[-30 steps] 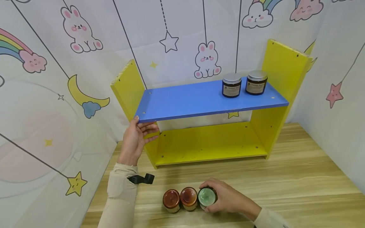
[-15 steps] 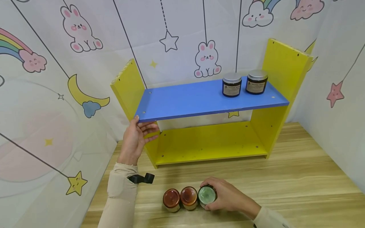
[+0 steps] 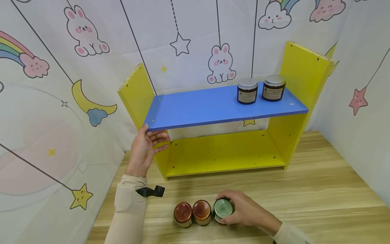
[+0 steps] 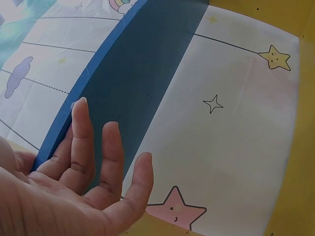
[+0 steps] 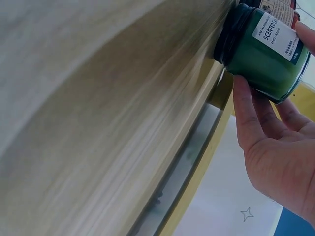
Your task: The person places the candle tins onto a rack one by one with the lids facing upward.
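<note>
My left hand (image 3: 144,149) pinches the front left corner of the blue shelf board (image 3: 195,108), thumb at its edge and fingers spread below it. Between the thumb and fingers of my right hand (image 3: 245,208) is a green scented candle (image 3: 223,208), standing upside down on the wooden table. Its dark lid (image 5: 231,34) faces the tabletop in the right wrist view, and a white label shows on its side. To its left stand two reddish-brown jars side by side, a dark red jar (image 3: 183,213) and an amber jar (image 3: 202,210), their glass bottoms facing up.
The yellow shelf frame (image 3: 225,152) stands behind the jars, with tall side panels and a lower yellow board. On the blue board's right half sit two dark jars, a left lidded jar (image 3: 247,91) and a right lidded jar (image 3: 273,88). A printed curtain (image 3: 195,27) surrounds the table (image 3: 329,189).
My right hand has shifted slightly right with the green candle, and a small gap now shows between it and the amber jar. The left hand stays at the board's corner.
</note>
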Demonstrator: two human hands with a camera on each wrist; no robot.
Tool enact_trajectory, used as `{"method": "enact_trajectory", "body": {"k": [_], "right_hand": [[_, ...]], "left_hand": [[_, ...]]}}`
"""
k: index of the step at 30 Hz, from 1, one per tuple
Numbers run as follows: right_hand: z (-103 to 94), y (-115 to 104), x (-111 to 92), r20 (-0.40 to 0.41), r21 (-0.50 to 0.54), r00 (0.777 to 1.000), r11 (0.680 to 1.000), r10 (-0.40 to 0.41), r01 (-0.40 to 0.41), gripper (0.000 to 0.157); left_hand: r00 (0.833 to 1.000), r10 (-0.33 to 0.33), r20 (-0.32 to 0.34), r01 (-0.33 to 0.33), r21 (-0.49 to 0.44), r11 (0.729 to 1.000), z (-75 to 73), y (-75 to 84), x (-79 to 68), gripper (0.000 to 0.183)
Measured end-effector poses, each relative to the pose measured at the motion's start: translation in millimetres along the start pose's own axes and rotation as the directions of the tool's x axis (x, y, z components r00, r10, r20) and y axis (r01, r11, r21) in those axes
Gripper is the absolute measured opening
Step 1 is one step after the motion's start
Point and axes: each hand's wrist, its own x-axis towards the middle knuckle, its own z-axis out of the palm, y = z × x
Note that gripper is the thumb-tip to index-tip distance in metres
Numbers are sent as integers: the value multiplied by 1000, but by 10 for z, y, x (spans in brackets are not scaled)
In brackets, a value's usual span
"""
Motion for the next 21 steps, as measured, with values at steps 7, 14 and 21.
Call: {"method": "enact_trajectory", "body": {"k": [7, 14, 21], "right_hand": [[-39, 10, -53, -4, 25, 1000, 1000, 1, -1, 55], [-66, 38, -101, -44, 35, 999, 999, -13, 14, 57], [-96, 65, -141, -55, 92, 998, 996, 5, 0, 60]], "left_hand": [[1000, -1, 3, 1, -6, 1000, -5, 0, -8, 58], [1000, 5, 6, -5, -6, 1000, -5, 0, -5, 58], [1000, 4, 7, -4, -4, 1000, -4, -2, -13, 58]]}}
